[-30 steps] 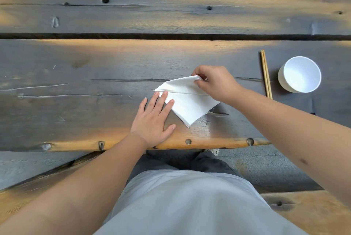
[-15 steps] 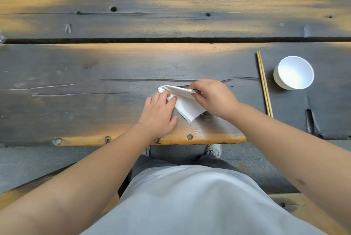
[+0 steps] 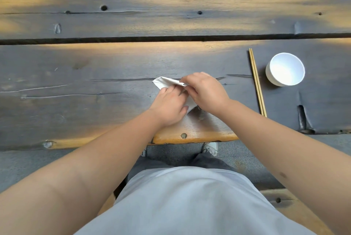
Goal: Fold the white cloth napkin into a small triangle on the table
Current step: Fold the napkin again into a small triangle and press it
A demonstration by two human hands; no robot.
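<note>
Head camera, looking down: the right hand (image 3: 206,93) has its fingers curled over the far right part of the white cloth napkin (image 3: 167,82), pinching a folded layer at its far edge. Touching it on the left, the left hand (image 3: 169,106) lies on the napkin with fingers fairly straight and pointing far and to the right, pressing the cloth flat against the table; its thumb points right, toward the napkin's near corner. Most of the napkin is hidden under the two hands. What shows is a pointed corner sticking out to the far left of the left hand's fingers, and a small near tip between the left thumb and the right wrist. The napkin lies on the near plank of the dark wooden table (image 3: 95,67), close to its near edge, roughly in the middle from left to right. To the right, well apart from the hands, a pair of wooden chopsticks (image 3: 257,82) lies side by side, running from far to near. Just to their right stands a white cup (image 3: 284,69), upright, its open mouth toward the camera.
</note>
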